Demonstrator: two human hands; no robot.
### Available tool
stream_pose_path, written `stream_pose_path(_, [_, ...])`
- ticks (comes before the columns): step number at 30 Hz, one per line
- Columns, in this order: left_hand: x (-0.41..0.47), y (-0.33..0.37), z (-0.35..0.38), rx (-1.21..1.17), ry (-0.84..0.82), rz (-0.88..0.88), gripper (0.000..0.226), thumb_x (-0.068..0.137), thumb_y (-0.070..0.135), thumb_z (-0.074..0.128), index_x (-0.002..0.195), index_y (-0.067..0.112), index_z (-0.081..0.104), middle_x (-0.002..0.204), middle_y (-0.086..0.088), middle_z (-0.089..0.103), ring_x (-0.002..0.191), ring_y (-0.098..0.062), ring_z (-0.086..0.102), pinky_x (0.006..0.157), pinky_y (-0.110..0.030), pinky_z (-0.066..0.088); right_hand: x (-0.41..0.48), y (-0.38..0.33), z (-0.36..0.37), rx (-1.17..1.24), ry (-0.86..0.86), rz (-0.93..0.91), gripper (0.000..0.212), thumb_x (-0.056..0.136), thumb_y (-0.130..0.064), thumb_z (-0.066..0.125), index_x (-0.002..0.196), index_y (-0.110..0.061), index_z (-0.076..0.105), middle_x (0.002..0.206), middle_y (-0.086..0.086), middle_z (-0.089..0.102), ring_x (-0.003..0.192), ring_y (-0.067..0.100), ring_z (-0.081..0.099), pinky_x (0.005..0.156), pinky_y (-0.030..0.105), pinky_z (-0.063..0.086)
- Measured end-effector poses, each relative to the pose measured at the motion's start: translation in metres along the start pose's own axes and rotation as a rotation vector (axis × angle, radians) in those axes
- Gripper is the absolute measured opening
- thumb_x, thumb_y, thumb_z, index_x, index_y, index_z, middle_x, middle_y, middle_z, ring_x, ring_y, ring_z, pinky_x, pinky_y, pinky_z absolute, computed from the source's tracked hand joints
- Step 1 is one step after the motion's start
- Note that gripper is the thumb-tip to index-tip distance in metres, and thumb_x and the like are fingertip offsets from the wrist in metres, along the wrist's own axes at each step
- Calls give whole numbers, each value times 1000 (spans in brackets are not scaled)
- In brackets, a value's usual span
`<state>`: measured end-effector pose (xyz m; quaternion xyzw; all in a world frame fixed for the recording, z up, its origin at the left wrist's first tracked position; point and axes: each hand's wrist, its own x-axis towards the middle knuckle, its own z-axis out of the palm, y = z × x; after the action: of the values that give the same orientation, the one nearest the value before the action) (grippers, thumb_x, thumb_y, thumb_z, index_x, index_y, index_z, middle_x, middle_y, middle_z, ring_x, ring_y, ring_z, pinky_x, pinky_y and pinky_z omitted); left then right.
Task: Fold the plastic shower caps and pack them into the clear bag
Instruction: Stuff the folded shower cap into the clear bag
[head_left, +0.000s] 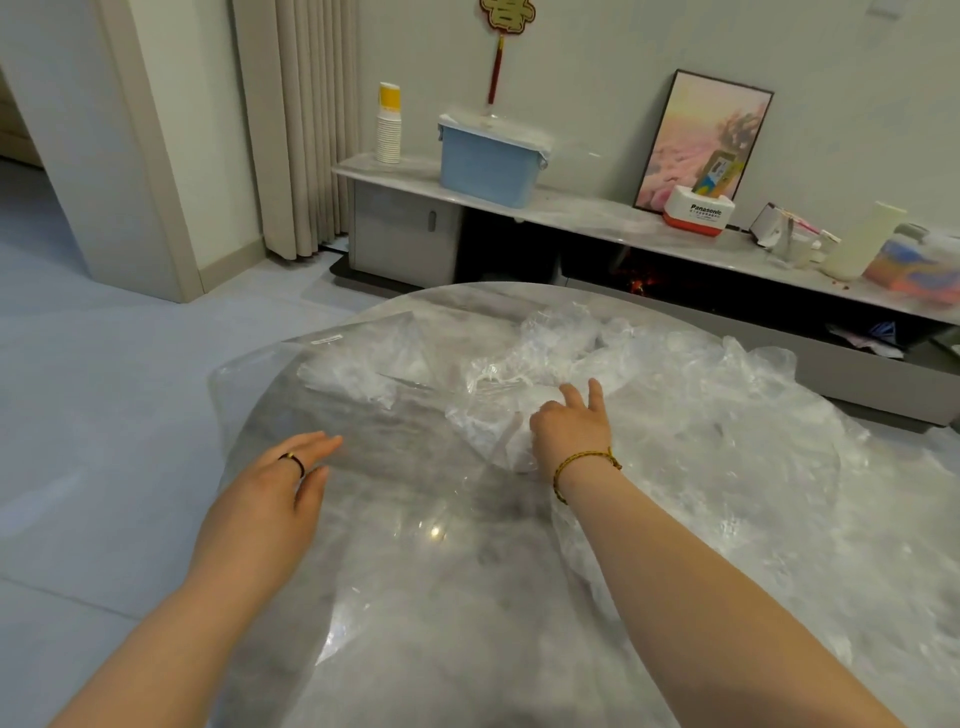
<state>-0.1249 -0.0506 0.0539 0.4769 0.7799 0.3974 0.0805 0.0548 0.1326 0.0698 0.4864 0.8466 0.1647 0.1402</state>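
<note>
— Round grey tabletop (467, 299) fills the lower frame. What covers it?
— Crumpled shower caps (727, 441) of thin see-through plastic heap across its right half. A flat clear bag (311, 364) lies on its left half, one corner overhanging the left rim.
— And the hands?
— Left hand (280, 478) rests flat on the bag, fingers straight and close together. Right hand (569, 426) lies on the heap's near-left edge, two fingers stretched forward. Whether its other fingers pinch the plastic, I cannot tell.

Left hand (291, 467) flat, right hand (569, 421) fingers extended.
</note>
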Motion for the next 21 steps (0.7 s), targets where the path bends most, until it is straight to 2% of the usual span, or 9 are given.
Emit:
stream_pose_path(3, [2, 2, 5, -6, -3, 11, 33, 95, 6, 42, 121, 14, 60, 134, 2, 52, 123, -18, 47, 90, -16, 28, -2, 15, -3, 192, 156, 106, 31, 95, -14, 38, 114, -21, 61, 125, -3, 56, 139, 17, 23, 115, 40, 1])
stream_pose_path(5, [3, 4, 8, -3, -21, 18, 34, 96, 8, 40, 122, 16, 59, 134, 4, 51, 124, -16, 46, 89, -14, 27, -9, 29, -6, 408, 319, 200, 31, 97, -18, 37, 108, -18, 66, 119, -1, 62, 130, 16, 37, 112, 34, 12])
stream_pose_path(8, [1, 15, 12, -3, -52, 56, 34, 96, 8, 41, 123, 18, 59, 133, 4, 53, 125, -15, 46, 89, -12, 26, -25, 50, -21, 925, 540, 379, 29, 96, -21, 46, 104, -5, 68, 110, 10, 66, 106, 25, 56, 92, 25, 38])
stream_pose_path(10, [-1, 20, 16, 11, -87, 92, 33, 95, 11, 44, 123, 19, 59, 132, 3, 54, 125, -15, 46, 96, -16, 27, -34, 64, -34, 1220, 612, 513, 29, 94, -21, 50, 104, 1, 66, 103, 14, 65, 96, 27, 58, 74, 19, 37])
stream_pose_path(12, [-6, 24, 17, 56, -128, 105, 32, 94, 21, 48, 125, 21, 57, 134, 5, 52, 127, -15, 43, 103, -22, 26, -48, 80, -45, 1398, 680, 583, 30, 92, -17, 52, 98, 10, 63, 93, 21, 62, 84, 31, 54, 66, 25, 39])
stream_pose_path(14, [-9, 27, 14, 71, -145, 66, 39, 91, 30, 53, 129, 21, 53, 137, 4, 49, 129, -16, 39, 106, -25, 26, -63, 91, -56, 1512, 732, 607, 21, 91, -14, 53, 92, 4, 64, 92, 17, 62, 83, 25, 54, 75, 33, 47])
stream_pose_path(16, [-14, 36, 6, 36, -109, 33, 46, 89, 32, 56, 132, 20, 49, 139, 2, 47, 131, -17, 38, 106, -28, 27, -84, 101, -65, 1622, 757, 590, 13, 91, -13, 54, 89, -6, 65, 89, 5, 60, 85, 15, 55, 76, 31, 53])
stream_pose_path(18, [-22, 47, -4, 5, -60, 14, 48, 89, 32, 55, 135, 20, 46, 141, 1, 44, 132, -18, 37, 105, -29, 27, -109, 107, -74, 1752, 767, 533, 15, 92, -14, 53, 82, -14, 64, 86, 1, 61, 76, 12, 61, 61, 21, 54])
stream_pose_path(21, [-40, 64, -13, -73, -1, 49, 45, 90, 27, 54, 133, 17, 48, 138, 3, 46, 131, -18, 38, 100, -23, 27, -149, 110, -82, 1952, 717, 436, 19, 93, -13, 51, 77, -20, 58, 70, -7, 67, 57, 3, 65, 48, 18, 51])
